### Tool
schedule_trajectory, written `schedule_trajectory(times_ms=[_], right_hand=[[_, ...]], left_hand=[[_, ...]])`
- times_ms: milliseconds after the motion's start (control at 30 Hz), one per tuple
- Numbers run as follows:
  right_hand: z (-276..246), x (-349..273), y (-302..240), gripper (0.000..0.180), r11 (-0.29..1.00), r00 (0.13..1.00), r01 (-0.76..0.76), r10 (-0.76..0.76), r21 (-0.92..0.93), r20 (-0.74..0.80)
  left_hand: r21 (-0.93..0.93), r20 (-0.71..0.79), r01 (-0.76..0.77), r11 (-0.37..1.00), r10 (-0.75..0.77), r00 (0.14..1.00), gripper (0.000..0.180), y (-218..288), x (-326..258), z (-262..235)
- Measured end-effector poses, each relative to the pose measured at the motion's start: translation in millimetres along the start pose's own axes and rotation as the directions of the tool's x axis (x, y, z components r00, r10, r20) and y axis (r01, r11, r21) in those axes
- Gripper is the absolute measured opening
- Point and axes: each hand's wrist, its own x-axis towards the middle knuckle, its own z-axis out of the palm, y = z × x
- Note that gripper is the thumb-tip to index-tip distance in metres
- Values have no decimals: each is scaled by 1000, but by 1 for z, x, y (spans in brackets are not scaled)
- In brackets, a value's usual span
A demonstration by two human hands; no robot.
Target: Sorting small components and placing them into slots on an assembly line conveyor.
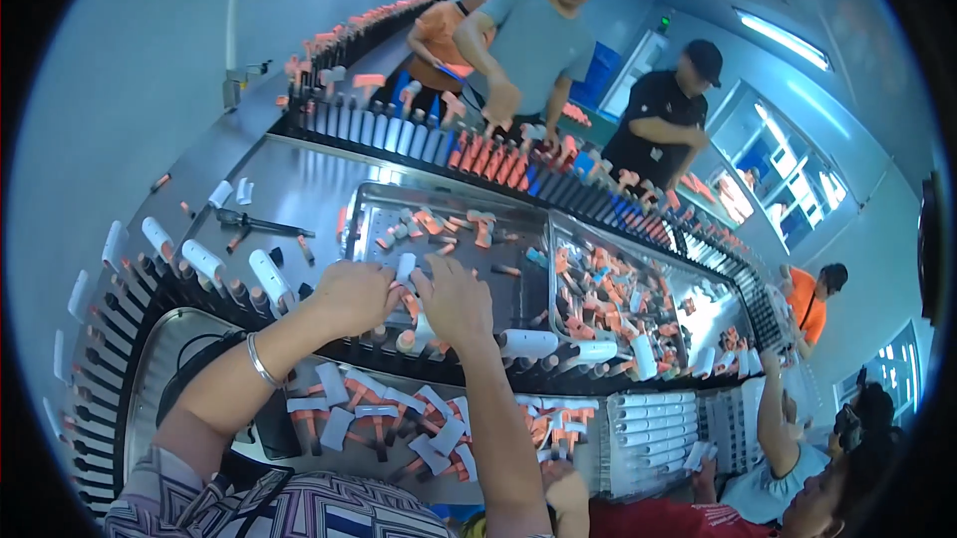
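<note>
My left hand (354, 297) and my right hand (457, 301) meet over the near side of a metal tray, both closed. Pinched between their fingertips is a small white-and-orange part (406, 267); its exact kind is too small to make out. Beyond my fingers, loose orange and grey pieces (429, 223) lie in the metal tray (449, 196). Just below my wrists runs a dark curved line of pegs, where white and orange pieces (406, 341) stand upright. A silver bracelet (261, 360) circles my left forearm.
A second tray holds a heap of orange pieces (598, 289). Nearer me lie white-and-orange T-shaped parts (439, 433) and a stacked rack of white pieces (653, 433). A black rod (264, 225) lies at left. Several people work around the line; a co-worker's arm (778, 418) reaches in at right.
</note>
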Motion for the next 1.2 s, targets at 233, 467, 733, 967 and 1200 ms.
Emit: schedule_trajectory(times_ms=[233,467,733,967,1200], right_hand=[[-88,-35,-51,44,965,881,258,-211,55,-423],[-67,-43,39,34,955,936,-137,37,-265,-351],[-9,-40,15,36,996,936,79,-59,45,-348],[-99,-39,-22,39,989,839,21,-96,-145,-536],[-3,-22,2,46,993,991,-109,113,-50,67]], left_hand=[[135,-524,-156,979,204,827,46,-56,-49,-1],[-2,-672,-456,890,337,660,38,36,-38,-45],[-157,-33,-45,987,40,999,60,1,-17,2],[29,-633,-257,966,217,744,36,-25,-39,-11],[12,-756,-418,908,282,590,26,-2,-12,16]])
